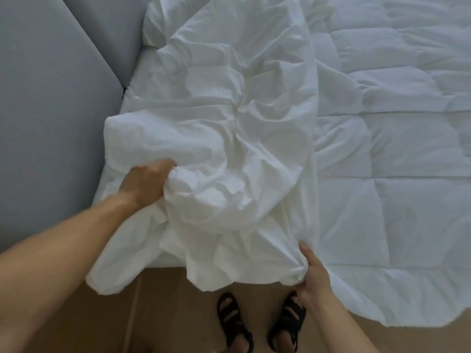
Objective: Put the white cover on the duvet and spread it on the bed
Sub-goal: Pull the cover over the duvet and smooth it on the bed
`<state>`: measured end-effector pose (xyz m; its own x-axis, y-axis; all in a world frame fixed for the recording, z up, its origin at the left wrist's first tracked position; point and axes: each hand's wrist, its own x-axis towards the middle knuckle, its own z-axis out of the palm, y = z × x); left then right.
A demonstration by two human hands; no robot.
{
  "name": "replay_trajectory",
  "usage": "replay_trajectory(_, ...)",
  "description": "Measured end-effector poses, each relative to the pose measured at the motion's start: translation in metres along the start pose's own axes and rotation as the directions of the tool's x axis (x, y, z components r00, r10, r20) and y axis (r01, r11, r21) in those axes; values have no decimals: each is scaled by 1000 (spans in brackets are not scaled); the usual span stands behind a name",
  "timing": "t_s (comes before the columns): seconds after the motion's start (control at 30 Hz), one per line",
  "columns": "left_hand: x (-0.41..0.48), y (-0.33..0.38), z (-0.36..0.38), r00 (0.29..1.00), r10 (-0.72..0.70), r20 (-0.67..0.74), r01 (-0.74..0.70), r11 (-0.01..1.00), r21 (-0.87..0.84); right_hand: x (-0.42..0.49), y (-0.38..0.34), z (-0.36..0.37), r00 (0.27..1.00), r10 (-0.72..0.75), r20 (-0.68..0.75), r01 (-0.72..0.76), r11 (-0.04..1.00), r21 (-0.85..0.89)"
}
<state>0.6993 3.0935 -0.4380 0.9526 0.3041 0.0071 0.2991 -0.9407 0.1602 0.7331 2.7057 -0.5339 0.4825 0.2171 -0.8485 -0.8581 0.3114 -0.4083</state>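
Note:
The white cover (229, 118) lies crumpled over the left half of the bed, its near end hanging over the bed's edge. To its right spreads the quilted white duvet (397, 154), bare, with a corner drooping off the near edge. My left hand (145, 182) grips a bunched fold of the cover at the near left. My right hand (312, 273) pinches the cover's gathered near edge where it meets the duvet.
A grey padded headboard (51, 98) borders the bed on the left. The white-sheeted mattress (142, 80) shows beside it. Tan floor (165, 314) lies below, with my two feet in black sandals (234, 322) close to the bed's edge.

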Motion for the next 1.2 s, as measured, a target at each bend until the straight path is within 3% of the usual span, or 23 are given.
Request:
replay_trajectory(0.1, 18, -21, -49, 997, 33, -75, -28, 997, 70, -4, -40, -40, 978, -111, -176, 117, 993, 23)
replay_trajectory(0.2, 10, -47, -61, 988, 47, -145, -30, 993, 116, -1, -123, -84, 896, -322, -304, 351, 935, 43)
replay_trajectory(0.3, -12, -61, -28, 992, 113, -59, -103, 984, 146, -29, -210, -64, 759, -578, -299, 593, 804, -47)
replay_trajectory(0.37, -20, -53, 4, 992, -67, 109, 42, 975, 218, -40, -232, -44, 739, -623, -257, 621, 777, -97)
replay_trajectory(0.43, -25, -32, 29, 894, -288, 344, 119, 892, 435, -39, -225, -37, 758, -613, -222, 586, 790, -181)
replay_trajectory(0.5, -33, -8, 43, 821, -344, 455, 74, 855, 513, -32, -208, -37, 844, -524, -112, 497, 844, -203)
replay_trajectory(0.63, -53, 47, 68, 820, -197, 538, 8, 943, 333, -26, -195, -40, 940, -333, 79, 341, 930, -138)
replay_trajectory(0.73, -56, 75, 73, 871, -293, 394, 290, 955, 69, -15, -187, -41, 949, -240, 202, 272, 950, -150)
replay_trajectory(0.77, -53, 79, 69, 873, -322, 367, 340, 940, 17, -11, -179, -42, 944, -277, 179, 319, 906, -280)
replay_trajectory(0.8, -47, 78, 63, 879, -319, 353, 345, 938, -11, -7, -170, -41, 924, -373, 88, 365, 786, -500)
replay_trajectory(0.83, -42, 75, 53, 883, -310, 352, 344, 938, -37, -4, -161, -36, 852, -521, -44, 323, 591, -739)
replay_trajectory(0.87, -37, 70, 42, 887, -300, 352, 346, 935, -75, -4, -150, -29, 735, -669, -110, 245, 414, -877)
replay_trajectory(0.9, -33, 65, 29, 880, -303, 367, 368, 922, -121, -6, -140, -18, 607, -794, -29, 268, 239, -933)
replay_trajectory(0.93, -29, 59, 18, 872, -311, 378, 393, 905, -163, -8, -130, -5, 494, -850, 180, 373, 21, -928)
replay_trajectory(0.97, -25, 55, 8, 872, -319, 372, 409, 892, -195, -7, -121, 7, 411, -814, 410, 445, -213, -870)
replay_trajectory(1.0, -23, 51, 0, 878, -315, 361, 408, 887, -217, -2, -112, 15, 383, -726, 571, 448, -395, -802)
replay_trajectory(1.03, -22, 48, -5, 883, -309, 353, 402, 887, -229, 2, -105, 20, 405, -651, 642, 414, -495, -764)
replay_trajectory(1.07, -21, 44, -7, 883, -315, 349, 409, 880, -240, 10, -104, 19, 457, -619, 639, 381, -513, -769)
replay_trajectory(1.13, -23, 32, -8, 876, -324, 358, 420, 876, -237, 24, -110, 7, 547, -593, 590, 366, -464, -807)
replay_trajectory(1.2, -21, 19, -7, 879, -309, 363, 403, 889, -219, 29, -115, -15, 530, -532, 661, 416, -516, -749)
